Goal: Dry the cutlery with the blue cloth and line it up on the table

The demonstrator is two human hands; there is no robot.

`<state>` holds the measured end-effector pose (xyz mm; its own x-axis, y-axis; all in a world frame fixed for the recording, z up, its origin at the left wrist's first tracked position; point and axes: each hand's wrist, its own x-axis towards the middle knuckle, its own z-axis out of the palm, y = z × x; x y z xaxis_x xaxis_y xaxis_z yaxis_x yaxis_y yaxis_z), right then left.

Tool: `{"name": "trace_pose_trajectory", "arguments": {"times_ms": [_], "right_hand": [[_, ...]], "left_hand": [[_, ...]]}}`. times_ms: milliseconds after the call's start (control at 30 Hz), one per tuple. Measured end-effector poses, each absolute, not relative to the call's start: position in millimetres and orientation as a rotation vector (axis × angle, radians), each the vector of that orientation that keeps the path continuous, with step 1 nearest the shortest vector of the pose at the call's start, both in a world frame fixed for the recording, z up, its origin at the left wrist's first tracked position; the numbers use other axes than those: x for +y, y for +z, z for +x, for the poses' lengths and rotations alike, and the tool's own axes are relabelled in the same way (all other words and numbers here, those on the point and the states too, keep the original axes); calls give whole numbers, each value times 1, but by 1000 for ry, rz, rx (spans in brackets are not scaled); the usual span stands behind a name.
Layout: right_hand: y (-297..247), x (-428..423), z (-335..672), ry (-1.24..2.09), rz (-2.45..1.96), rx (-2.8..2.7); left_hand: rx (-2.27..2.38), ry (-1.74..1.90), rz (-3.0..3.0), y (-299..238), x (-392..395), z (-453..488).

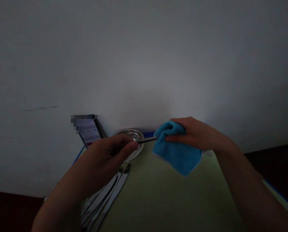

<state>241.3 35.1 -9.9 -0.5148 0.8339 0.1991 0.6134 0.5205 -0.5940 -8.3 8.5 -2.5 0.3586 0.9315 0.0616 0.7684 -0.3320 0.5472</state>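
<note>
My left hand is closed around one end of a slim metal piece of cutlery, which points to the right. Its other end runs into a blue cloth, so I cannot see its full shape. My right hand pinches the cloth around that end, thumb in front, and a corner of the cloth hangs below. Several metal table knives lie side by side on the table under my left forearm, which partly covers them. Behind my left hand stands a round shiny metal bowl, partly hidden.
A phone leans against the pale wall at the back left. The light green table has a blue edge and stands against the wall. A small pale object lies by my right wrist. The scene is dim.
</note>
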Motion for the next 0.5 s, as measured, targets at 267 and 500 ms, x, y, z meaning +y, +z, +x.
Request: {"name": "trace_pose_trajectory", "arguments": {"times_ms": [267, 500], "right_hand": [[-6, 31, 238, 949, -1149, -2273], [-6, 30, 241, 1003, -1135, -2247]], "left_hand": [[1297, 625, 2198, -2, 8, -8], [1224, 653, 2151, -4, 7, -2]]}}
